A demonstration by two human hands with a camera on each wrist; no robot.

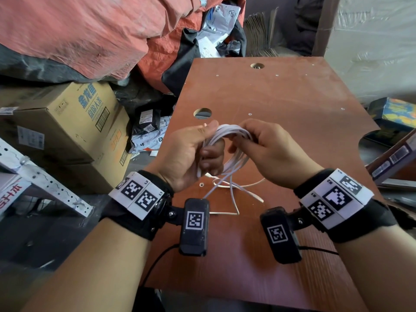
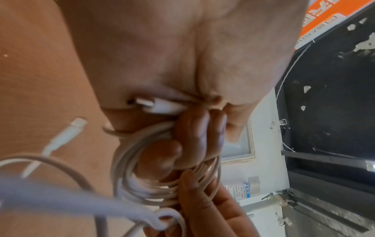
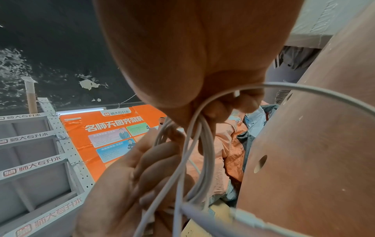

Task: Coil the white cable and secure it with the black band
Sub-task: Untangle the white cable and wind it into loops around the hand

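Note:
Several loops of the white cable (image 1: 234, 140) are held above the brown table (image 1: 292, 104) by both hands. My left hand (image 1: 198, 149) grips the left side of the coil, fingers curled round the strands (image 2: 142, 144), with a white plug (image 2: 158, 105) pressed into its palm. My right hand (image 1: 254, 143) pinches the top right of the coil (image 3: 202, 136). Loose cable (image 1: 234, 192) trails down onto the table, and a white connector end (image 2: 67, 133) hangs free. No black band shows in any view.
Cardboard boxes (image 1: 67, 122) and a white perforated metal rack (image 1: 40, 174) stand left of the table. Orange tarpaulin (image 1: 90, 34) and parcels pile up behind. Colourful boxes (image 1: 396, 113) lie at the right edge. The table has round holes (image 1: 202, 113).

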